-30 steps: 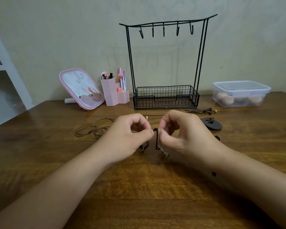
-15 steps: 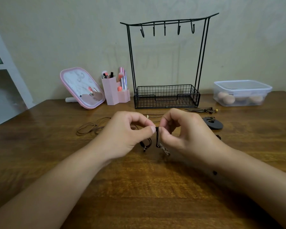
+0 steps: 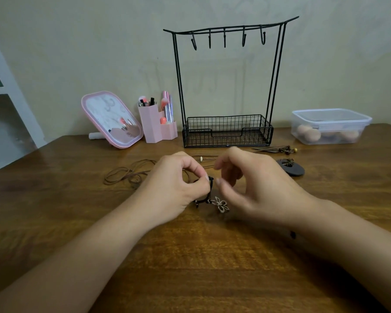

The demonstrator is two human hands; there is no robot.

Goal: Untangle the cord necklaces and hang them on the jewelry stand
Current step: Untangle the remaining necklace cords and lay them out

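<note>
I'm at home, at what looks like a dressing table in a bedroom corner. The wooden tabletop [image 3: 190,267] runs up against a plain painted wall [image 3: 77,53]. A pink-framed vanity mirror [image 3: 111,118] leans there, and beside it a pink organizer [image 3: 155,127] is packed with makeup brushes and lipsticks. A black wire jewelry stand [image 3: 227,129] sits center, a clear lidded box [image 3: 330,125] of makeup sponges to its right, white shelving [image 3: 7,91] at the left edge.

Left hand [image 3: 176,184] pinches with curled fingers; right hand [image 3: 248,186] hovers loosely curled.
</note>
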